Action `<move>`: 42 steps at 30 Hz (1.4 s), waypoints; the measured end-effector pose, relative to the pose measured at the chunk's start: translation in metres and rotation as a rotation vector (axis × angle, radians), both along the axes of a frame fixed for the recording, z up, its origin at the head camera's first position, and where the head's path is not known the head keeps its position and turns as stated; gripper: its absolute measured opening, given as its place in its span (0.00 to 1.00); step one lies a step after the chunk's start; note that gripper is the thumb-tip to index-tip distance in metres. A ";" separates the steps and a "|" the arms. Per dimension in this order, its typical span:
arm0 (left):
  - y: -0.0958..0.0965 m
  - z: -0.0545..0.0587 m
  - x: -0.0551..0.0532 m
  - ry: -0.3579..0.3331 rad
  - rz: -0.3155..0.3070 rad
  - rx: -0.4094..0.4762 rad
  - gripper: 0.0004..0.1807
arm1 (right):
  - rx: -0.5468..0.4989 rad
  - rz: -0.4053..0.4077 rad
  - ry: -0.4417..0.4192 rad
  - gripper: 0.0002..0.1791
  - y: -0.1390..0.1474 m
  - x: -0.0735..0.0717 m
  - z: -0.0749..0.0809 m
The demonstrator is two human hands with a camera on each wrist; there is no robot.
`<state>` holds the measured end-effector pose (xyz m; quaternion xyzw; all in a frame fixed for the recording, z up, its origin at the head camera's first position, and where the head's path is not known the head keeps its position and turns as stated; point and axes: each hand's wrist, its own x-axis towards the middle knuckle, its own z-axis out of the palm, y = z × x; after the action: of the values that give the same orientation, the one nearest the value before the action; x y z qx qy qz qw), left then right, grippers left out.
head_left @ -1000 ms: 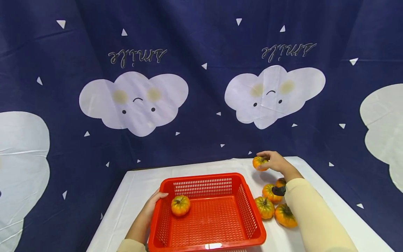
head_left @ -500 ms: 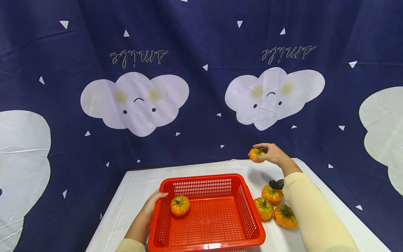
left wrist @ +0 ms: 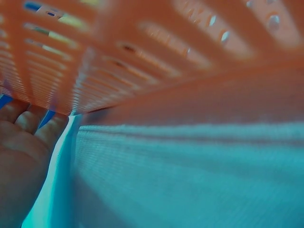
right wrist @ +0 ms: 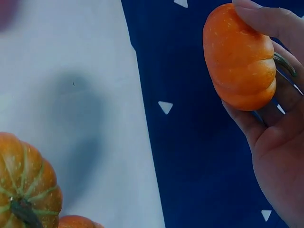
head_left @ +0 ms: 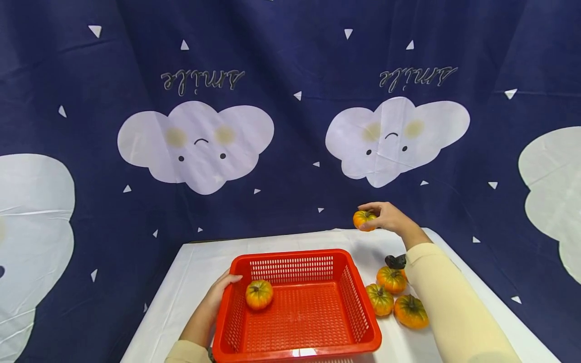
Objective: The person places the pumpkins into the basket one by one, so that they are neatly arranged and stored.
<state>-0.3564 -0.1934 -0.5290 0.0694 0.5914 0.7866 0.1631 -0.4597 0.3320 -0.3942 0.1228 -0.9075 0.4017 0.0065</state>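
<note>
A small orange pumpkin [head_left: 362,221] is up in the air over the table's far right, pinched between the thumb and fingers of my right hand [head_left: 390,218]. The right wrist view shows that pumpkin [right wrist: 240,61] side-on, its green stem towards the palm. My left hand [head_left: 217,295] grips the left rim of a red plastic basket [head_left: 297,354], thumb over the edge. From the left wrist, its fingers [left wrist: 33,118] lie along the outside of the slotted wall. One orange-green pumpkin [head_left: 259,295] sits inside the basket at the left.
Several more pumpkins stand right of the basket, among them a greenish one [head_left: 380,300] and a large orange one [head_left: 410,311]; my right sleeve [head_left: 454,302] partly covers the group. A white cloth [head_left: 159,322] covers the table, and a dark blue curtain [head_left: 290,217] hangs behind it.
My right hand has lifted the pumpkin higher and carried it a little to the left. The left hand, the basket and the pumpkin inside have stayed in place.
</note>
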 end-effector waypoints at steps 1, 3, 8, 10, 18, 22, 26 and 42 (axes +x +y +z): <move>0.000 0.001 0.000 0.005 0.000 -0.002 0.34 | 0.003 0.008 0.000 0.44 -0.003 0.000 0.002; 0.000 0.001 -0.001 0.011 0.004 -0.003 0.34 | 0.005 0.019 0.002 0.44 -0.008 -0.001 0.005; -0.001 0.000 -0.001 0.014 0.001 0.007 0.34 | 0.006 0.042 0.005 0.42 -0.020 -0.001 0.010; -0.001 -0.001 0.000 0.018 -0.001 0.008 0.34 | 0.005 0.053 0.004 0.41 -0.023 -0.001 0.010; 0.000 -0.002 0.001 0.012 0.015 0.010 0.34 | -0.046 0.134 -0.008 0.41 -0.033 0.001 0.011; 0.000 -0.002 0.000 0.010 0.007 0.017 0.34 | -0.046 0.179 -0.006 0.40 -0.037 0.000 0.009; 0.000 -0.002 -0.001 0.018 -0.001 0.019 0.33 | -0.039 0.210 -0.008 0.39 -0.040 -0.001 0.007; -0.001 -0.002 -0.001 0.019 -0.014 0.035 0.33 | -0.044 0.343 -0.026 0.37 -0.061 0.000 0.012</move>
<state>-0.3575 -0.1943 -0.5313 0.0838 0.5786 0.7950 0.1616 -0.4602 0.2706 -0.3821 0.2702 -0.8643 0.4183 -0.0713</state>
